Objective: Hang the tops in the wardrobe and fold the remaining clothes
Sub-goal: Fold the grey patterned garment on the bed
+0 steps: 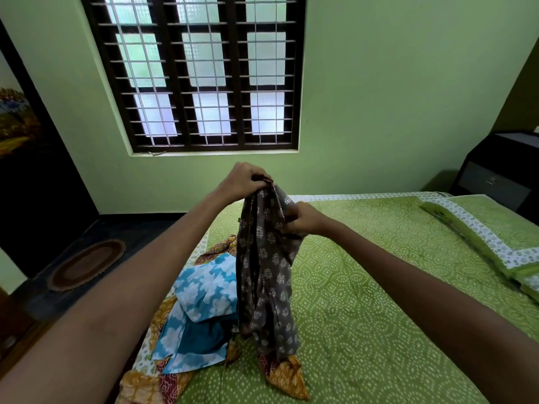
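A grey-brown garment with white flower print (267, 269) hangs bunched above the bed, its lower end reaching the pile. My left hand (243, 180) grips its top edge, held high. Lower and to the right, my right hand (304, 221) pinches a fold of the same cloth at its side. Below lies a pile of clothes: a blue and white cloud-print piece (204, 298) on top of a yellow and red patterned garment (287, 377).
The bed (379, 316) has a green dotted cover, with green pillows (495, 243) at the right. A dark wardrobe (32, 176) stands at the left, an oval mat (87, 263) on the dark floor, a dark nightstand (501, 173) at the far right.
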{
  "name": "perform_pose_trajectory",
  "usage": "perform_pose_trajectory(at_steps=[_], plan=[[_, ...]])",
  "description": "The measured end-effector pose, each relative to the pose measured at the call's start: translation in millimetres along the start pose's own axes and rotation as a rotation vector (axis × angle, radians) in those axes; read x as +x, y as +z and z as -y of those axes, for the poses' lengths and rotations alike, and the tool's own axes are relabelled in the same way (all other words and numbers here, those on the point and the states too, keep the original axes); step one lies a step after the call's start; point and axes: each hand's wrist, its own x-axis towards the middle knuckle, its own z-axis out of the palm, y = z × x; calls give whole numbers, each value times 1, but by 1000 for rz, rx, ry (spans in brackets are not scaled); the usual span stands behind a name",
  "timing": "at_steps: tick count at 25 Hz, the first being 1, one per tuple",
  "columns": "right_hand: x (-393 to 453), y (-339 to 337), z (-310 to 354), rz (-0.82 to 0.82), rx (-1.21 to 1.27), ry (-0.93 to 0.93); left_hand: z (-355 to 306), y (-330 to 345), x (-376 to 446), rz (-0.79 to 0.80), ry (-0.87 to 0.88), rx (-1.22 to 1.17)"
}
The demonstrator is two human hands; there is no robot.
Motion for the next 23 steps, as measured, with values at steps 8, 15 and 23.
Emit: perform_pose_trajectory(at_steps=[8, 15, 23], plan=[[-12, -19, 3, 120, -688, -237, 35, -32, -8, 59, 14, 141], [-2, -58, -23, -4, -555, -110, 50, -16, -23, 175, 58, 206], [-15, -99, -13, -294, -676, 4, 39, -24, 1, 39, -13, 189]])
